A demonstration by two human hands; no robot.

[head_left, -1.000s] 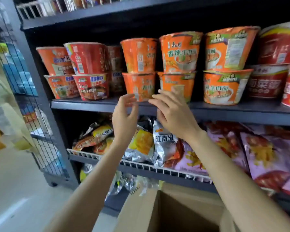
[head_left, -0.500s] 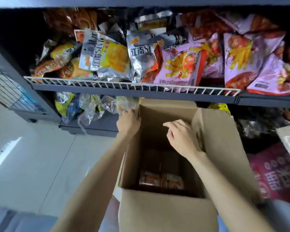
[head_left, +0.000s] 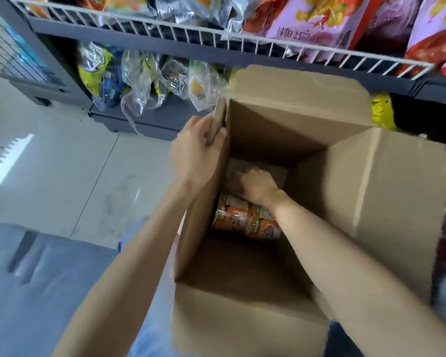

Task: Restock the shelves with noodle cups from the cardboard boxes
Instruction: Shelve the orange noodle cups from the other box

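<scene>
Floor [head_left: 62, 176]: pale glossy tiles, left of the cardboard box [head_left: 242, 318].
Shelves [head_left: 216, 37]: snack bags behind the box.
Left hand [head_left: 193, 153]: clamped on the box flap.
Right hand [head_left: 258, 185]: deep inside, grip unclear.
Noodle cups [head_left: 242, 219]: box bottom.

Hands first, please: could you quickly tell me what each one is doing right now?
Left hand: closed on the left flap of the cardboard box.
Right hand: deep in the box above the noodle cups; grip cannot be told.

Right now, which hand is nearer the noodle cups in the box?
Right. The right hand is down inside the box, just above the noodle cups. The left hand is up at the box's rim, gripping a flap.
</scene>
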